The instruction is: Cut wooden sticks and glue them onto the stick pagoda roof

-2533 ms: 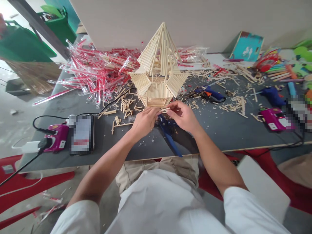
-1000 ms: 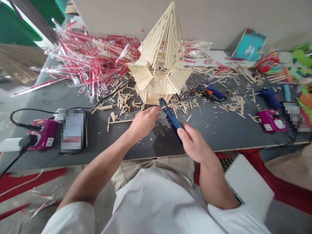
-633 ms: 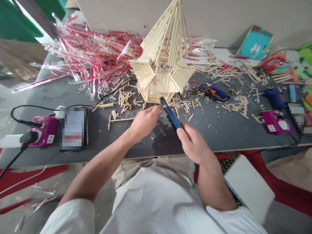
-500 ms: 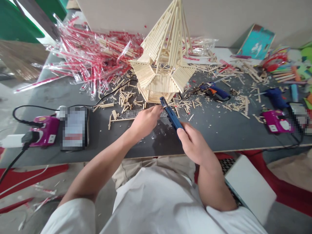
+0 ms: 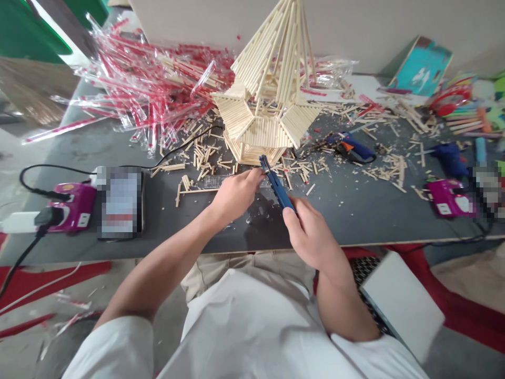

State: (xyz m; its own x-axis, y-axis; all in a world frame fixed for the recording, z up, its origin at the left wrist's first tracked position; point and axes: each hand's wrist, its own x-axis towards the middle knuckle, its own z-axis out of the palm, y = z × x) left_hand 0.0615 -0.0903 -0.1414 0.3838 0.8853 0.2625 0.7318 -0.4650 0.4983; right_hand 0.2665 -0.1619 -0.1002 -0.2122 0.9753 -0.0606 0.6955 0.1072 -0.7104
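Observation:
A pagoda-like model built of pale wooden sticks stands on the dark table, just beyond my hands. My right hand is closed round the handles of blue cutting pliers, whose jaws point up-left toward the model's base. My left hand pinches a short wooden stick and holds it at the jaws. Cut stick pieces lie scattered around the model's foot.
A heap of red-and-clear plastic wrappers fills the back left. A phone and a purple device with a black cable lie at left. Blue glue guns and another purple device lie at right, craft clutter behind.
Earlier both hands held a stick over the pliers lying on the table. My right hand has since picked up the pliers and brought the jaws to the stick in my left hand.

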